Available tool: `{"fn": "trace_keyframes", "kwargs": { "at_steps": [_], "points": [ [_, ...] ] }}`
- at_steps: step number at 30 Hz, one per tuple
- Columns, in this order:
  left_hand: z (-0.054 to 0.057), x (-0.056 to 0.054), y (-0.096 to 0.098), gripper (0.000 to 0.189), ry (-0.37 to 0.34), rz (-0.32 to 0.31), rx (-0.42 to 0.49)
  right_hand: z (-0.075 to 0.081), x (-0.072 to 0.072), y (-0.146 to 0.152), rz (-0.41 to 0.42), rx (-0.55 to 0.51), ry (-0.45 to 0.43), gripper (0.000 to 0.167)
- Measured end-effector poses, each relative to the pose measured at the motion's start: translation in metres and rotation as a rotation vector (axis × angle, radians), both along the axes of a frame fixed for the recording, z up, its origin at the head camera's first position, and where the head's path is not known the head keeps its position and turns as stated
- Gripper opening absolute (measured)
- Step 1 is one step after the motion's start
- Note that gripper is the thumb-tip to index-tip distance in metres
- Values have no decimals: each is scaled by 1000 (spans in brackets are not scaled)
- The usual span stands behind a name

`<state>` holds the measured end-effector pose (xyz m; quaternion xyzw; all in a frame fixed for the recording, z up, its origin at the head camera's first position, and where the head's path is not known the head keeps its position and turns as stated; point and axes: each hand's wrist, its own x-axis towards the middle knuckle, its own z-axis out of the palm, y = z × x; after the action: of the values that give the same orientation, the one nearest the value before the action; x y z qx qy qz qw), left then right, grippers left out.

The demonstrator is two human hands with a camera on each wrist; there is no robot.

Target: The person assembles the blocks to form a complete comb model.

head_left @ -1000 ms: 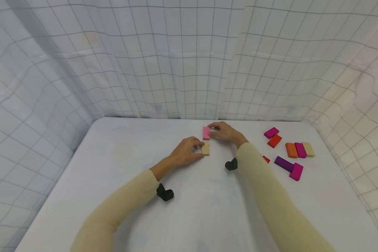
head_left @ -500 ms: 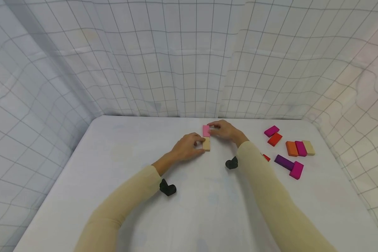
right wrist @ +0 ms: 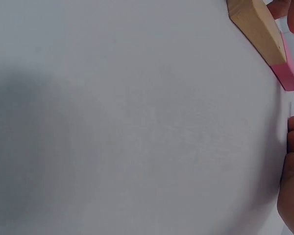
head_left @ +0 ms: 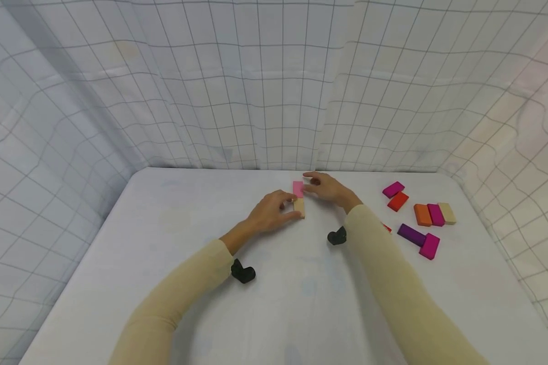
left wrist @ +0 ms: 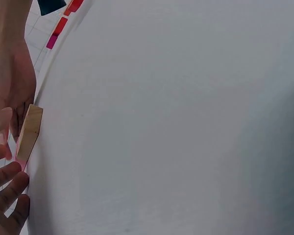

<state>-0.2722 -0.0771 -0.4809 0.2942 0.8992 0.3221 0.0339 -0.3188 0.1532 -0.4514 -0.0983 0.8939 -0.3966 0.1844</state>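
Note:
A pale wooden block point(head_left: 300, 208) and a pink block point(head_left: 298, 188) lie end to end near the table's far edge. In the right wrist view their ends meet, wood point(right wrist: 257, 30) against pink point(right wrist: 286, 74). My left hand point(head_left: 270, 210) hovers at the wooden block's left side, thumb and forefinger spread loosely about its two ends. Just right of the pink block is my right hand point(head_left: 327, 188), its fingers parted and holding nothing. The left wrist view shows the wooden block point(left wrist: 29, 132) between both hands, with loose left fingers below it.
Toward the right lie several coloured blocks: magenta point(head_left: 393, 189) and red point(head_left: 398, 201) ones, an orange one point(head_left: 422, 215) in a row with magenta and cream point(head_left: 446, 213), and a purple one point(head_left: 411, 235) touching another magenta. A gridded white curtain point(head_left: 274, 101) surrounds the table point(head_left: 210, 203).
The wooden block has slid away from me up against the pink block. My left thumb and forefinger have loosened from it, and my right fingers have drawn off the pink block.

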Motion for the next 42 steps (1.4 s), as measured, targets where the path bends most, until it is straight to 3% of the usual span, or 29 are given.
{"fn": "trace_keyframes", "kwargs": {
  "at_steps": [5,10,14,21,31,42],
  "points": [
    [-6,-13,0,53,-27,-9,55,2,3,19,-62,-53,-35,63],
    [-7,-25,0,54,-44,-66,28,13,9,48,-114,-46,-14,60],
    [-5,-32,0,52,-38,-86,-4,25,19,69,-104,-27,24,59],
    [-2,-34,0,52,-55,-73,-40,41,39,95,-84,-16,61,58],
    [-2,-35,1,50,-61,-82,-7,58,67,122,-41,0,131,56],
    [0,-33,1,49,-94,-77,32,62,92,149,-12,49,180,56]
  ]
}}
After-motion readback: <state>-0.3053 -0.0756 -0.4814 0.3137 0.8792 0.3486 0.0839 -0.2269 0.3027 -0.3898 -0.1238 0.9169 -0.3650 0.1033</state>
